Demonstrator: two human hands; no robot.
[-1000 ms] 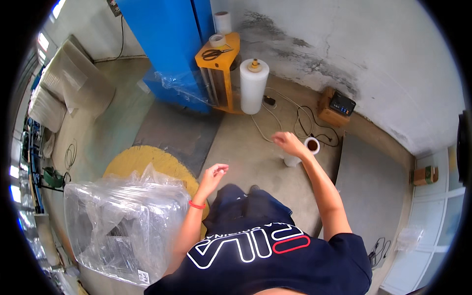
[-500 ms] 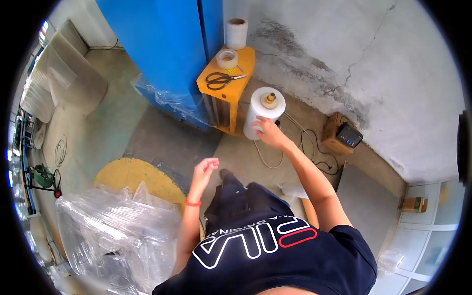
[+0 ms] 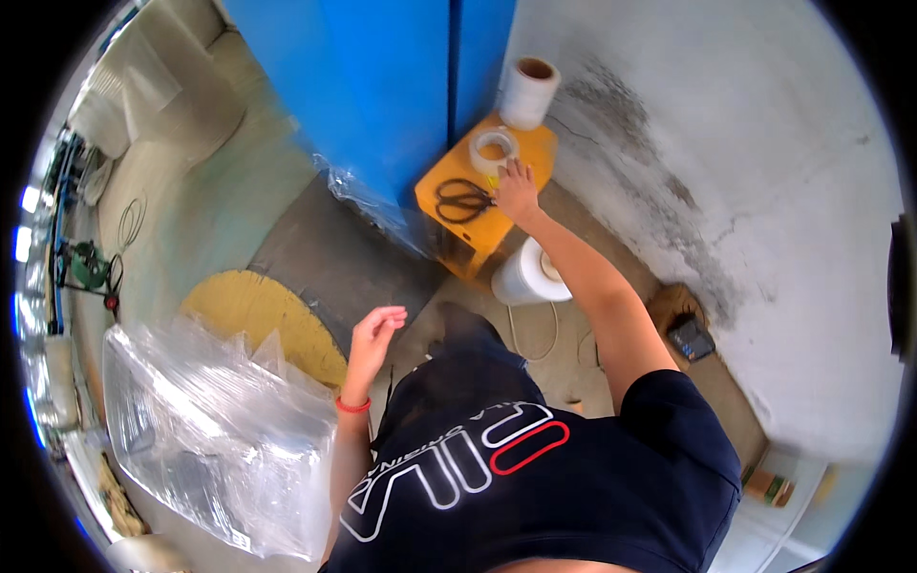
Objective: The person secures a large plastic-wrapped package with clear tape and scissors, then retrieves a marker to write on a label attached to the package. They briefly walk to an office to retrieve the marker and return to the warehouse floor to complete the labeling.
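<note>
Hands, in the head view: the right hand (image 3: 517,194), fingers extended, is at the tape roll (image 3: 485,165) on the yellow worktop (image 3: 537,148), grip unclear; the left hand (image 3: 373,339) is half-curled, empty. Best clear the scissors (image 3: 463,201); the standing roll (image 3: 529,98) crowds the far edge, the near side is freer.

I stand in what looks like a packing workshop: a blue column (image 3: 363,86), a yellow disc (image 3: 267,310), a film-wrapped load (image 3: 220,439), scissors (image 3: 463,197), tape (image 3: 480,158), a film roll (image 3: 527,100), a stained wall (image 3: 621,110).
</note>
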